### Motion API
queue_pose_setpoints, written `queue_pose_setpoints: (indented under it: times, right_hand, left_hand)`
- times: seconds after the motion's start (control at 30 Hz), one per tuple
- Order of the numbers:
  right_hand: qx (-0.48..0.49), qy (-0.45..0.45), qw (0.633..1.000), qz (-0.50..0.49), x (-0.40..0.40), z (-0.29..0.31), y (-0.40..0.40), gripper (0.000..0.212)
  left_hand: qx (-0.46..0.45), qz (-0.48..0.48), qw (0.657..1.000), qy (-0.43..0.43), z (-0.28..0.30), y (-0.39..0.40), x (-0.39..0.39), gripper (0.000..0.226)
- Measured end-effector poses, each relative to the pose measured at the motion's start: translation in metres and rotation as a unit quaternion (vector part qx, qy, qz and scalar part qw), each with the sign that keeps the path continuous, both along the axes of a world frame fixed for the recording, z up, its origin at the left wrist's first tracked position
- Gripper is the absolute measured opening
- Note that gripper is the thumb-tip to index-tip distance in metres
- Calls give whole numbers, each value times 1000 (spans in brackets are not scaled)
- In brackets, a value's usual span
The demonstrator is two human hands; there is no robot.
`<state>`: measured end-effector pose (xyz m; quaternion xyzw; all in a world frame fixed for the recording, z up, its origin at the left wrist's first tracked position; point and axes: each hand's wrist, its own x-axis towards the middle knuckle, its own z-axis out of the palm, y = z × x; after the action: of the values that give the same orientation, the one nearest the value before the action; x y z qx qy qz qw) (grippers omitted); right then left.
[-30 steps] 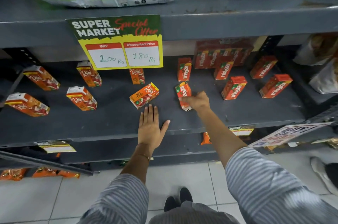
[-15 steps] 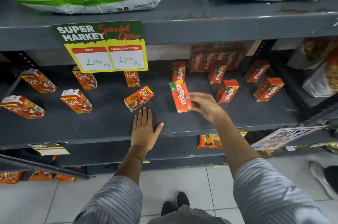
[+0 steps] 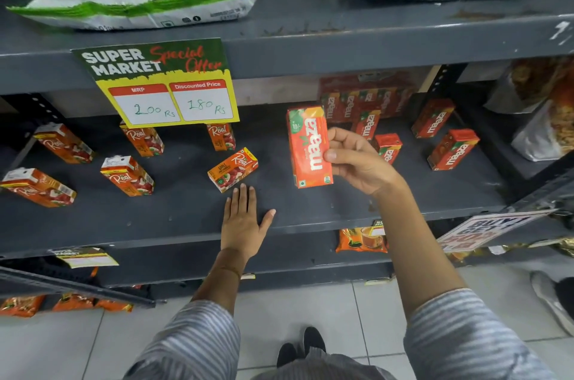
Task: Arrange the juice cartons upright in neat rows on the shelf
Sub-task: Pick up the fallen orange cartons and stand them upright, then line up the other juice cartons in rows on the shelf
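Note:
My right hand grips an orange Maaza carton by its right edge and holds it above the grey shelf, its lettering running top to bottom. My left hand lies flat and open on the shelf near the front edge. Just beyond its fingertips a Real apple carton lies on its side. Several Real cartons stand scattered on the left, such as one at mid-left and one at the far left. More Maaza cartons stand scattered on the right.
A yellow price sign hangs from the upper shelf's edge. White and green sacks lie on the upper shelf. A wrapped pack of Maaza cartons stands at the back. Bagged goods fill the right end. Orange packets sit on the shelf below.
My right hand has picked up the Maaza carton that lay on the shelf, raised it and turned it upright in the air. My left hand stays flat on the shelf.

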<state>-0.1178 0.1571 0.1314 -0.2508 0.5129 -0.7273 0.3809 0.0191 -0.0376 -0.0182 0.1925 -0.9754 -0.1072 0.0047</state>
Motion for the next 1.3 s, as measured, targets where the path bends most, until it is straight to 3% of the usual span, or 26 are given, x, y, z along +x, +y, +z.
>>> queue_pose_setpoints:
  times: [0.07, 0.2, 0.3, 0.5, 0.7, 0.83, 0.93, 1.03, 1.1, 1.17, 1.3]
  right_hand:
    - [19, -8, 999, -24, -4, -14, -1, 19]
    - [100, 17, 991, -83, -12, -45, -4, 30]
    - [167, 63, 974, -142, -18, -65, -9, 41]
    - [213, 99, 956, -175, -35, -88, -16, 50]
    - [232, 120, 948, -182, -38, -96, -20, 51]
    - [240, 85, 938, -237, -27, -98, -25, 58]
    - [277, 35, 899, -338, -8, -101, -33, 54]
    - [343, 32, 804, -485, 28, -101, -49, 34]
    - [343, 17, 759, -554, 56, -98, -69, 23]
    - [345, 4, 750, -564, 79, -96, -94, 20]
    - [391, -31, 775, -496, 107, -90, -147, 29]
  left_hand:
    - [-3, 0, 1000, -1, 0, 0, 0, 73]
    - [-23, 2, 1000, 9, 0, 0, 1, 77]
    - [-22, -1, 1000, 14, 1, 1, 2, 94]
    - [-2, 8, 1000, 16, -1, 0, -1, 74]
    - [9, 6, 1000, 20, -3, 1, 0, 74]
    - [24, -14, 1000, 10, -2, -2, 0, 75]
    - [24, -46, 999, 10, -2, -11, 9, 72]
    - [7, -101, 995, 2, -4, -30, 30, 67]
    - [1, -131, 991, -6, -4, -52, 45, 64]
    - [-3, -127, 992, -10, -2, -76, 58, 64]
    - [1, -95, 995, -15, 3, -127, 79, 67]
